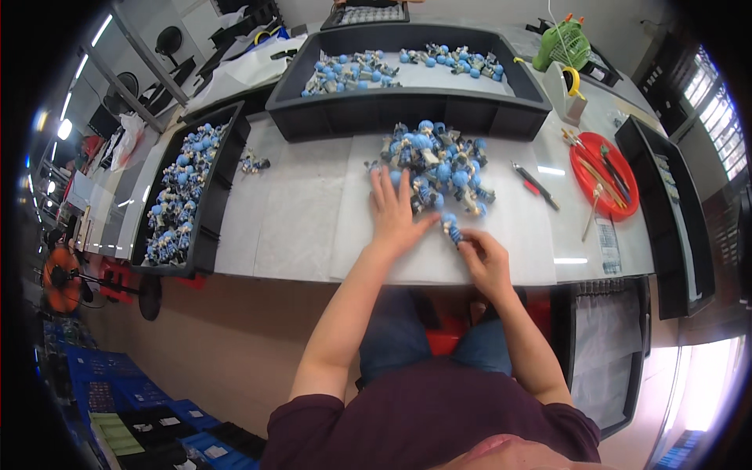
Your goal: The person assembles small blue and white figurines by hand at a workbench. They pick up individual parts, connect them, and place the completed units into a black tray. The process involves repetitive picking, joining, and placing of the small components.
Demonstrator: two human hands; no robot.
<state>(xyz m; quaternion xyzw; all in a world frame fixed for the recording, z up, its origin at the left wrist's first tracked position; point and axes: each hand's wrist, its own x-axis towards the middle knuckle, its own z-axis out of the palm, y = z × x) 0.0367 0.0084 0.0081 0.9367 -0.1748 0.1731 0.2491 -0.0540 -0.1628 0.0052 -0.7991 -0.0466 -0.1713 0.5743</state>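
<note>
A heap of small blue-headed figurines (446, 160) lies on white paper on the table before me. My left hand (395, 210) rests at the heap's left near edge, fingers spread, its fingertips touching figurines there. Just in front of the heap, my right hand (487, 257) pinches the lower end of a single figurine (450, 225) between thumb and fingers. That figurine has a blue head and blue stripes, and it tilts toward the heap. The left thumb comes close to its head.
Behind the heap stands a large black tray (407, 110) with more figurines. Another full black tray (205, 200) is at the left, near a few loose pieces (252, 163). To the right lie a craft knife (536, 186), a red dish (603, 176) of tools and a long black tray (674, 204).
</note>
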